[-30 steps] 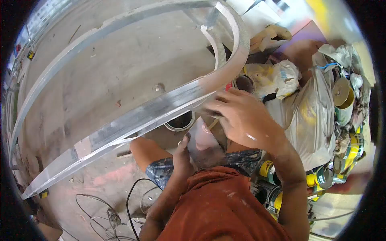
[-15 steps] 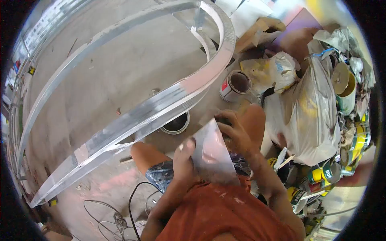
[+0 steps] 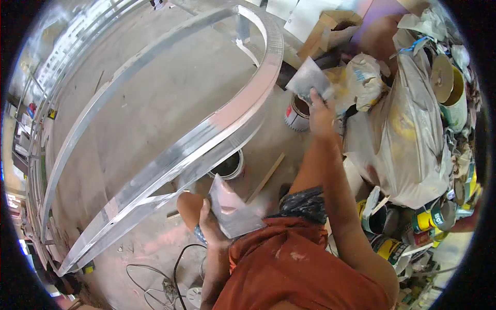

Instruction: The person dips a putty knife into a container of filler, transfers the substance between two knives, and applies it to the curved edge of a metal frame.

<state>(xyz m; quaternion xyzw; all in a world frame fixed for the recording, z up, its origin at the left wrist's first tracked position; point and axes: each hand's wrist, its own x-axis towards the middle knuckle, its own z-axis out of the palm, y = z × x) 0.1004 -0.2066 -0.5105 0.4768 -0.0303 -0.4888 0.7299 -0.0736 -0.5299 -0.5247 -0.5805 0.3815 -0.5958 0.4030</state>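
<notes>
My left hand [image 3: 212,227] grips a thin, flat grey plate [image 3: 242,221] by its edge, thumb on top. A smear of pink putty [image 3: 226,205] lies on that plate. With my right arm stretched forward, my right hand [image 3: 322,116] is closed on a second flat piece, a grey putty spreader [image 3: 308,80]. The spreader is tilted over the rim of an open tin [image 3: 296,119] with a red and white label; its lower edge and part of the tin's mouth are hidden. In front of me lies a large curved metal frame [image 3: 191,139], partly coated with pink filler.
A second round container [image 3: 227,164] with dark contents stands beneath the frame. A wooden strip [image 3: 266,178] lies on the floor by my legs. To the right are a big plastic bag [image 3: 398,150], a cardboard box [image 3: 330,31] and several used tins. Cables [image 3: 165,284] run at lower left.
My right hand has moved from beside the plate forward to the labelled tin, with the spreader now visible in it. My left hand and plate have shifted down and left; the wooden strip is uncovered.
</notes>
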